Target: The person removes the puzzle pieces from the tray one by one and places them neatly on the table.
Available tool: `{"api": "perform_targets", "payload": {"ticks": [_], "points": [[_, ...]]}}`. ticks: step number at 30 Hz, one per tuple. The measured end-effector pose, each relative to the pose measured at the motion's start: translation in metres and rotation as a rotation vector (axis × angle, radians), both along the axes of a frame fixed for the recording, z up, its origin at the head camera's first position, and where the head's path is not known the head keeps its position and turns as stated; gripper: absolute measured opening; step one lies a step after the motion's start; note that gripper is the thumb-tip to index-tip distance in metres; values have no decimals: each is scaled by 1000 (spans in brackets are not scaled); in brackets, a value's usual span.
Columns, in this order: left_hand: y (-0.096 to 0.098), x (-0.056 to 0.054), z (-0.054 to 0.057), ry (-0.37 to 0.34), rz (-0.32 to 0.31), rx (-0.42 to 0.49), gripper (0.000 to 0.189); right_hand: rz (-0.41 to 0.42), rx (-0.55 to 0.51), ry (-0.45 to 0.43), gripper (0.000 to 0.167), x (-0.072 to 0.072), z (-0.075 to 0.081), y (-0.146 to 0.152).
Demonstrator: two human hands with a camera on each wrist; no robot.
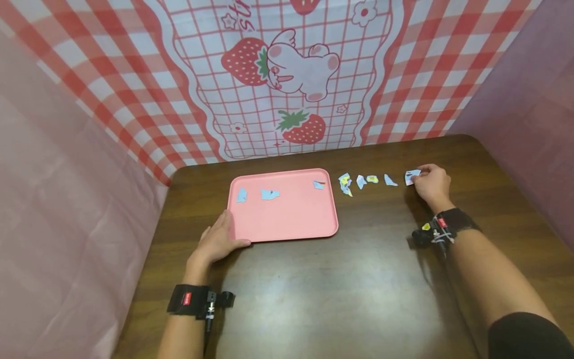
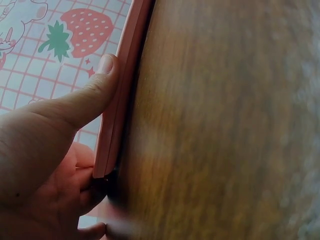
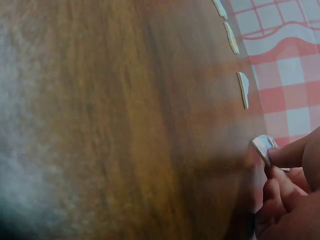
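Note:
My right hand (image 1: 432, 185) pinches a light blue printed puzzle piece (image 1: 411, 176) between thumb and fingers at the right end of a row. In the right wrist view, the piece (image 3: 262, 146) is tilted, close over the table. To its left lie a slim blue piece (image 1: 390, 180), a yellow piece (image 1: 372, 179), a pale piece (image 1: 360, 182) and a blue-and-yellow cluster (image 1: 345, 184). My left hand (image 1: 217, 241) rests at the near left corner of a pink tray (image 1: 287, 219). Its thumb lies along the front rim, fingers along the left side. Three blue pieces (image 1: 270, 194) lie in the tray.
The brown wooden table (image 1: 314, 289) backs onto a red-and-white checked cloth (image 1: 403, 75) with strawberry prints. Pale pink cloth (image 1: 67, 199) hangs at the left side, and another hanging (image 1: 529, 99) stands at the right. Each wrist wears a black strap with a small camera.

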State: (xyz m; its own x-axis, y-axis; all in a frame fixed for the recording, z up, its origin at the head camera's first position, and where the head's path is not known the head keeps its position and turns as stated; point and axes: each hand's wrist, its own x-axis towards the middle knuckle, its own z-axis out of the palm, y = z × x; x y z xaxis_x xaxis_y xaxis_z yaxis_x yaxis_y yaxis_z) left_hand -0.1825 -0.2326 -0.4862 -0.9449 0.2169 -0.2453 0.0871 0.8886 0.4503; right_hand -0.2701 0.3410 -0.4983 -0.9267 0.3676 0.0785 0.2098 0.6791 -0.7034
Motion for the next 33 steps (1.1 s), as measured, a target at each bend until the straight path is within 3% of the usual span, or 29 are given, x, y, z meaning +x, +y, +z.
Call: {"api": "perform_targets", "payload": {"ticks": [7,13,20,27,30,33], "points": [[0,0,-3,-3,-3,5,122,24,118,-27,34,-5,-1,3],[0,0,0,-14,-2,12,119,21,143,-75,37,-5,-1,2],[1,1,1,-25,-1,4,119,5,107,-74,36,-3,1,0],[0,0,3,-23,-1,3,119,-114,-55,-1,41,-7,3,-9],[-1,0,2,-25,0,3,119,-87,-56,27,40,-10,8,-26],[-1,0,2,-27,0,9,119,9,-21,54,37,-12,15,-52]]}}
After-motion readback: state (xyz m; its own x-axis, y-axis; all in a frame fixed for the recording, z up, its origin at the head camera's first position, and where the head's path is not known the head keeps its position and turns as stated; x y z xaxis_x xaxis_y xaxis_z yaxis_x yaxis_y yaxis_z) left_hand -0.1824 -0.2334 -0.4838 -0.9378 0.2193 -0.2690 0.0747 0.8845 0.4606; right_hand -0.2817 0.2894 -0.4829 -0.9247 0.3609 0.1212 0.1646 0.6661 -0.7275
